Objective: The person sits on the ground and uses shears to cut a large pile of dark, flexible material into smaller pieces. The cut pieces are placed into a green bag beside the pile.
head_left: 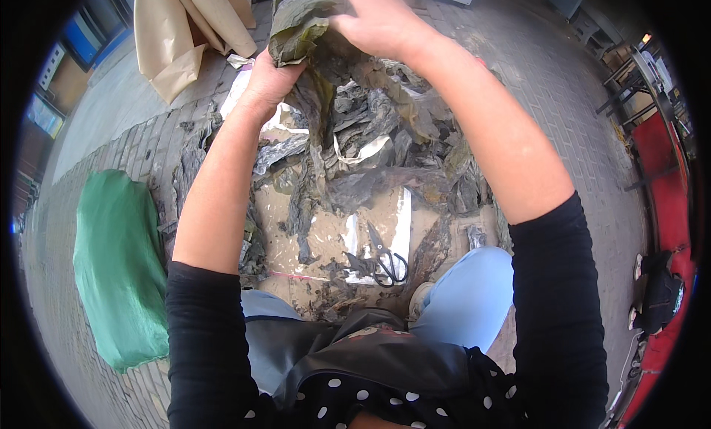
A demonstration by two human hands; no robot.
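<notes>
Raised at the top of the view, my left hand (273,81) grips a folded bundle of dried, dark green kelp-like sheets (300,29). Long wrinkled strips hang from the bundle towards the pile. My right hand (375,23) is just right of the bundle, its thumb near the edge and its other fingers partly cut off by the picture's top; whether it holds anything is unclear. Below lies a loose heap of grey-green dried sheets (361,115) with a pale strip (364,151) among them. Black-handled scissors (386,259) rest on cardboard (300,234) between my knees.
A stuffed green woven sack (119,268) lies on the paving at the left. Large brown paper sheets or sacks (166,40) stand at the upper left. At the far right are a table (650,68) with red panels beneath and a person's dark clothing and shoes (658,293).
</notes>
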